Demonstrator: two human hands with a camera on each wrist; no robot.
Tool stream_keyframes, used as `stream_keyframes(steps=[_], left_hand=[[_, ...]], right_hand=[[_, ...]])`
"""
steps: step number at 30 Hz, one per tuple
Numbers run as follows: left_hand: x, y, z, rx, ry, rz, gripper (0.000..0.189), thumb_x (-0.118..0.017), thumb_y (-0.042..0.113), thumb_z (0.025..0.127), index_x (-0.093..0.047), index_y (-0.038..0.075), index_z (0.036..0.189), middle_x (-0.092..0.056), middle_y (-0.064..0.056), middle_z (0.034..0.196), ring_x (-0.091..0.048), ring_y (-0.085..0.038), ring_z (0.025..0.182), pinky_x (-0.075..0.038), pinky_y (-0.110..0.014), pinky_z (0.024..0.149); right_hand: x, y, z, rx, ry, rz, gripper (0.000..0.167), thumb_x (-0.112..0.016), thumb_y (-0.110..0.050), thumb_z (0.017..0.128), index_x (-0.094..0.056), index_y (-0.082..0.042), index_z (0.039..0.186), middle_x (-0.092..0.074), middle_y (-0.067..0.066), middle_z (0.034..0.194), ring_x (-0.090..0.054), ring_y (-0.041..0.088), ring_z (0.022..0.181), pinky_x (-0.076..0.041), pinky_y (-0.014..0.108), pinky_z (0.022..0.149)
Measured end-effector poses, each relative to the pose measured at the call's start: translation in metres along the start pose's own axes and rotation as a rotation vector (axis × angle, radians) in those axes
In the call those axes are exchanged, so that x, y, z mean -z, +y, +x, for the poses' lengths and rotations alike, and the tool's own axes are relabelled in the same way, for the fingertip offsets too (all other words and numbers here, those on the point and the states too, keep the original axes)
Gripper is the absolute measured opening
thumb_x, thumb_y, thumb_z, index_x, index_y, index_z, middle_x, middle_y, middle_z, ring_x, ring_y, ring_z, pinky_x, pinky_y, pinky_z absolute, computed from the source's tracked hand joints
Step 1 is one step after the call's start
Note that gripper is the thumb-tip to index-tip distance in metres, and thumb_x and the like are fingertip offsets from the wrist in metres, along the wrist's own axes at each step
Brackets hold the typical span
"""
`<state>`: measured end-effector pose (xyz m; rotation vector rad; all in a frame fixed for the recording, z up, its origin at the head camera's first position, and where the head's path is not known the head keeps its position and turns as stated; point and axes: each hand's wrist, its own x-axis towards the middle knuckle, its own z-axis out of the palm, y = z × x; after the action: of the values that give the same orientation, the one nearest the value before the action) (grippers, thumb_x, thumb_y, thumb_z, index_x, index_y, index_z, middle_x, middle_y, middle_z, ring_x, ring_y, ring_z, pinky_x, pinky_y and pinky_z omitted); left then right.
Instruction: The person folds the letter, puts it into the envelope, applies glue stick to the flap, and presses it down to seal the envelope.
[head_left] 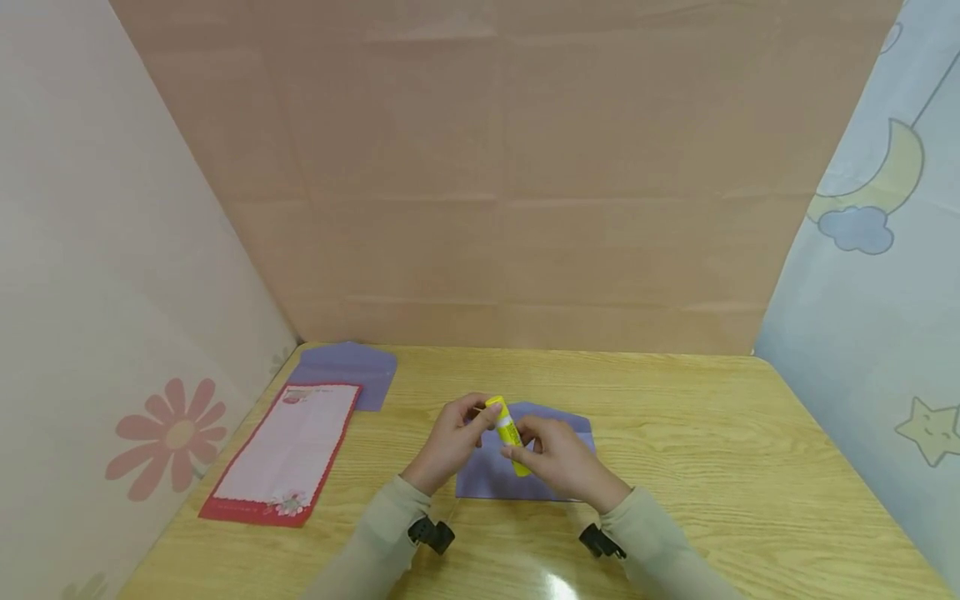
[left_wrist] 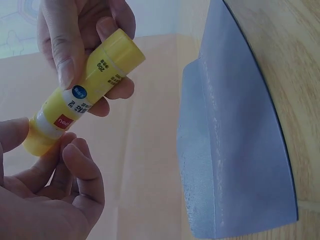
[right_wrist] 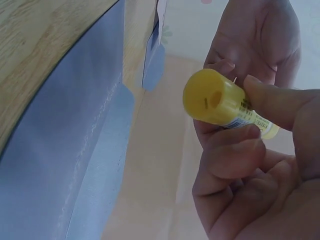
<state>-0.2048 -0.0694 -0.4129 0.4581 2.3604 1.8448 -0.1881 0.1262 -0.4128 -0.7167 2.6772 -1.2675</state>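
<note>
A yellow glue stick (head_left: pixel 509 431) is held tilted between both hands, above a purple envelope (head_left: pixel 487 472). My left hand (head_left: pixel 448 443) pinches its upper, capped end between thumb and fingers. Lower down, my right hand (head_left: pixel 561 461) grips the barrel with thumb and fingers. Seen from the left wrist, the glue stick (left_wrist: pixel 75 97) carries a red and a blue mark on its label. The envelope lies on the table with its flap (left_wrist: pixel 196 155) open, and whitish streaks run along the fold. From the right wrist, the hollow base of the glue stick (right_wrist: pixel 205 97) faces the camera.
On the left of the wooden table (head_left: pixel 697 442) lies a red-bordered sheet of letter paper (head_left: pixel 292 446) with a flower print. It overlaps a second purple envelope (head_left: pixel 356 367). Printed cloth walls (head_left: pixel 180 333) stand at both sides, and a plain brownish sheet (head_left: pixel 510 183) hangs behind.
</note>
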Motion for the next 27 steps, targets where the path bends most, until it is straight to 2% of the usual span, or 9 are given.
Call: stream_keyframes(steps=[9, 14, 19, 24, 27], left_hand=[[-0.0012, 0.0025, 0.0002, 0.035, 0.079, -0.064, 0.034, -0.058, 0.037, 0.102, -0.069, 0.006, 0.112, -0.062, -0.008, 0.095, -0.054, -0.018, 0.084, -0.047, -0.033, 0.071], [-0.0015, 0.0043, 0.0004, 0.030, 0.111, -0.071, 0.033, -0.058, 0.033, 0.102, -0.067, 0.005, 0.115, -0.062, -0.010, 0.098, -0.055, -0.017, 0.085, -0.048, -0.035, 0.072], [-0.0012, 0.0038, 0.0001, 0.015, 0.125, -0.063, 0.036, -0.058, 0.034, 0.102, -0.067, 0.003, 0.118, -0.063, -0.014, 0.101, -0.056, -0.021, 0.087, -0.048, -0.034, 0.071], [-0.0011, 0.0019, 0.0007, 0.005, 0.131, -0.068, 0.036, -0.059, 0.037, 0.101, -0.068, 0.005, 0.116, -0.063, -0.010, 0.100, -0.058, -0.031, 0.092, -0.048, -0.031, 0.070], [-0.0015, -0.0007, 0.0016, 0.003, 0.122, -0.081, 0.035, -0.058, 0.038, 0.102, -0.068, 0.006, 0.113, -0.063, -0.008, 0.099, -0.058, -0.029, 0.091, -0.048, -0.028, 0.068]], right_hand=[[0.0039, -0.0050, 0.0008, -0.008, -0.016, 0.019, 0.024, -0.066, -0.024, 0.098, -0.069, -0.004, 0.110, -0.067, -0.001, 0.090, -0.052, 0.010, 0.057, -0.044, 0.025, 0.049], [0.0055, -0.0079, 0.0011, -0.017, 0.004, 0.006, 0.023, -0.068, -0.023, 0.096, -0.071, -0.005, 0.109, -0.068, -0.003, 0.088, -0.054, 0.011, 0.059, -0.045, 0.026, 0.051], [0.0057, -0.0093, 0.0011, -0.050, 0.047, -0.019, 0.020, -0.074, -0.027, 0.091, -0.072, -0.009, 0.102, -0.067, -0.004, 0.086, -0.055, 0.013, 0.062, -0.046, 0.027, 0.053], [0.0053, -0.0086, 0.0003, -0.072, 0.078, -0.024, 0.021, -0.078, -0.026, 0.088, -0.071, -0.010, 0.099, -0.067, -0.002, 0.087, -0.055, 0.013, 0.062, -0.047, 0.027, 0.052], [0.0048, -0.0075, -0.0002, -0.081, 0.074, -0.020, 0.020, -0.079, -0.024, 0.087, -0.070, -0.010, 0.099, -0.067, -0.002, 0.088, -0.056, 0.012, 0.061, -0.047, 0.027, 0.051]])
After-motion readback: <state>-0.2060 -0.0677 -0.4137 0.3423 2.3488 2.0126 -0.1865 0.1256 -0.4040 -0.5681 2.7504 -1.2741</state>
